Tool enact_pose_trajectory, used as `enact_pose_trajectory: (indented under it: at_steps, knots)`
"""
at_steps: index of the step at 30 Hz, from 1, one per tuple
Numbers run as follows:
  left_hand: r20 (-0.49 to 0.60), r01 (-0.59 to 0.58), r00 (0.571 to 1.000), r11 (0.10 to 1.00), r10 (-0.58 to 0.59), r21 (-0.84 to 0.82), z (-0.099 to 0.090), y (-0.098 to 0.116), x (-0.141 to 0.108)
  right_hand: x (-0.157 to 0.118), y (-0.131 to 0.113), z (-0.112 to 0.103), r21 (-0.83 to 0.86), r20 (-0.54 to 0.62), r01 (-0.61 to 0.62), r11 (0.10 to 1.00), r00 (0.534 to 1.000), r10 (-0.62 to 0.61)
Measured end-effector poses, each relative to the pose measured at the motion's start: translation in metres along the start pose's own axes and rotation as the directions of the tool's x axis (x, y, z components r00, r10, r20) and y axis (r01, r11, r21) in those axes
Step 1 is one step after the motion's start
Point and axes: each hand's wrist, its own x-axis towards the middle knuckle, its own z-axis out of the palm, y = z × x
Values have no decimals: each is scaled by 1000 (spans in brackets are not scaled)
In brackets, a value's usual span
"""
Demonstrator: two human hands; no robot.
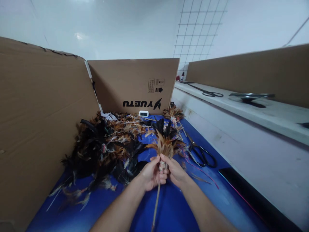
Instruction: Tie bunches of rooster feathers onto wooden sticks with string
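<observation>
The feather bundle (165, 145) is directly in the grip, its brown and black plumes standing out beyond the fingertips. The left hand (151, 176) and the right hand (176, 170) are both closed around its pale neck; the thumbs and forefingers pinch side by side, almost meeting, and I cannot see exactly how firm they press. Below the grip, a thin stick (157, 201) comes toward the person, over the blue table (169, 211).

As I judge, the step in hand is to arrange or bind feathers at this neck. The next move calls for one hand keeping the pinch while the other works around the stick, so that no feather slips.

Just right of the grip lies a pink thread (212, 179), and a little beyond it, the scissors (193, 145). To the left spreads a pile of feathers (96, 154). Farther ahead stand a small white device (144, 113) and a cardboard panel (108, 83).
</observation>
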Motion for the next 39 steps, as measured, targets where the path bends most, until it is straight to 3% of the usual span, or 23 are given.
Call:
enact_pose_trajectory:
  at_steps: [9,24,31,39]
  knots:
    - [-18,-38,999,999,38,-14,-1,-2,0,-7,-11,-1,39,115,-66,997,991,62]
    - [56,-35,998,999,35,-1,3,-2,-5,-9,-10,0,52,257,-16,999,967,2]
    - [142,-13,990,1000,10,21,4,1,-9,-12,-15,1,19,267,-48,999,963,41]
    - [153,-51,988,995,38,86,6,0,-10,-11,-15,-1,13,297,-70,997,953,63]
